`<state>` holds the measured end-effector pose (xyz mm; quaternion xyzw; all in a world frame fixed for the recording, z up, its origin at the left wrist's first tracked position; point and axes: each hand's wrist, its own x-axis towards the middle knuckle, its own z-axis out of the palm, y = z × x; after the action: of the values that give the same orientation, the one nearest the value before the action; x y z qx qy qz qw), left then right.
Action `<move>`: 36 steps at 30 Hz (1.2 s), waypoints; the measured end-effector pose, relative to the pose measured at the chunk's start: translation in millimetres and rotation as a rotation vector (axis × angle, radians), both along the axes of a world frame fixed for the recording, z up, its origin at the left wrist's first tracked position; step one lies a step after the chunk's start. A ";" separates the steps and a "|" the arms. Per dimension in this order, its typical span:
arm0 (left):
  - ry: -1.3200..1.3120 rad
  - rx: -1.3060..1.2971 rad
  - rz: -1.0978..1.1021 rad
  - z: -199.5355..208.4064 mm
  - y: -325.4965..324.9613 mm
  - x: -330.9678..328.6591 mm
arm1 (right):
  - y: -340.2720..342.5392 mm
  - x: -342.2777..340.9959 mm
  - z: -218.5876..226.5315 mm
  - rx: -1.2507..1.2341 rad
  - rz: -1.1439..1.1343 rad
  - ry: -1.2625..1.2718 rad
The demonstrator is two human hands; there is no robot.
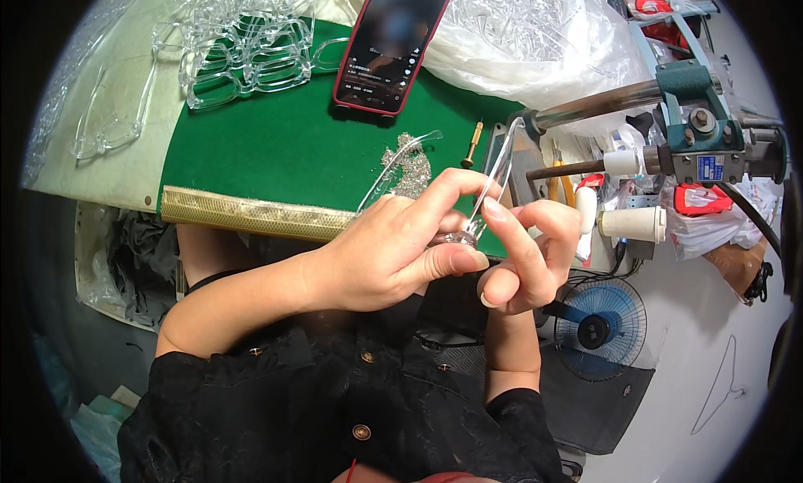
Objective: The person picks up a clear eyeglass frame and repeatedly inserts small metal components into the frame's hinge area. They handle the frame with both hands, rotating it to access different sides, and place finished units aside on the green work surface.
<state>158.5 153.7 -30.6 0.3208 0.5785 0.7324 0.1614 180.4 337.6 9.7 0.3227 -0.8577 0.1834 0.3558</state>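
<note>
My left hand [406, 240] is closed on a clear eyeglass frame [456, 237], with thumb and index finger pinching it near one hinge. One clear temple arm [504, 161] of it rises between my two hands. Another clear temple [385, 182] sticks up past the left hand's knuckles. My right hand [531, 253] is on the other side, index fingertip against the upright temple and its other fingers curled. Most of the frame's front is hidden by the fingers. Just beyond, a heap of tiny metal screws [411, 172] lies on the green mat [251, 157], beside a small brass-coloured screwdriver [473, 144].
Stacked clear eyeglass frames [251, 61] and a red-cased phone [393, 48] are at the back. A plastic bag of clear parts [535, 44] sits behind. At right are a green metal machine [690, 119], pliers [567, 178], a white cup [633, 224] and a fan [595, 328].
</note>
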 end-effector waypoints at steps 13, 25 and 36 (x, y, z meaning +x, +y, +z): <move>0.008 -0.040 -0.042 2.8 1.7 -2.1 | 0.6 0.9 -6.0 -0.175 -0.091 0.008; 0.789 -0.318 0.311 11.8 61.8 -36.4 | 38.5 -5.2 7.6 -0.841 0.113 -0.563; 0.890 -0.437 0.343 30.8 138.0 -60.6 | 117.8 -32.5 31.8 -1.048 0.052 -0.594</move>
<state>97.8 291.7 0.2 0.4602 0.7747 0.4034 -0.1591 147.9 455.4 41.6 0.0604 -0.7076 0.6726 0.2080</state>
